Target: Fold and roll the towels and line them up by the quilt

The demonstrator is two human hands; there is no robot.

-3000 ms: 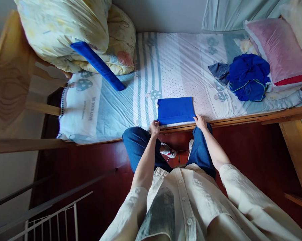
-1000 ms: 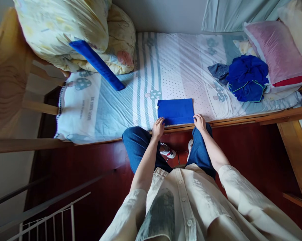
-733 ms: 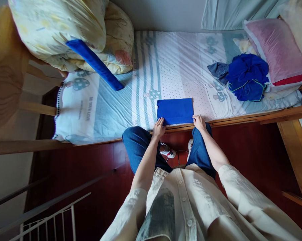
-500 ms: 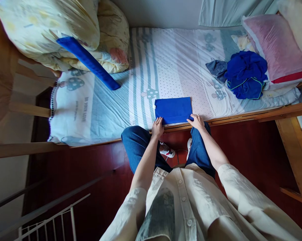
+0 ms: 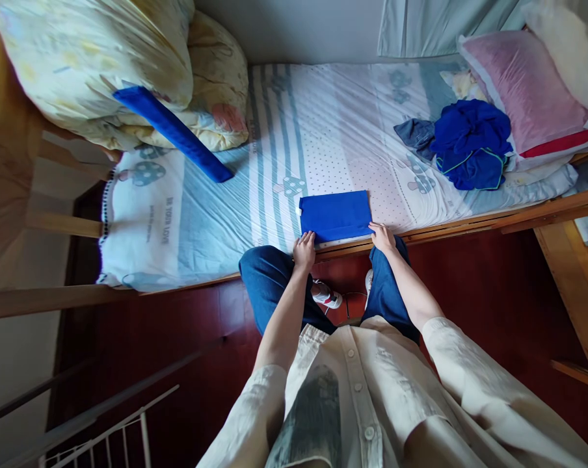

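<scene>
The folded blue cloth (image 5: 335, 216) lies flat at the near edge of the mattress (image 5: 294, 130), right above the wooden bed rail (image 5: 469, 224), and that is where I see the trouble. My left hand (image 5: 304, 248) rests at its near left corner, fingers curled loosely on the edge; my right hand (image 5: 382, 235) sits at the near right corner, fingers spread and pressing down. Neither hand pinches the cloth that I can make out; both lie open on it.

With so little mattress between the cloth and the rail, I judge that a pull toward my knees could drag the fold over the edge and onto the dark floor (image 5: 177, 338). Uneven pressure from the two hands could also skew the layers and open the fold.

Farther out, a rolled blue piece (image 5: 172, 133) leans from the yellow quilt (image 5: 128, 65) down to the sheet; it looks loosely propped, and a jolt to the bed might send it sliding. To the far right, a crumpled blue heap (image 5: 469, 153) lies just beside the pink pillow (image 5: 523, 91), well apart from my hands.
</scene>
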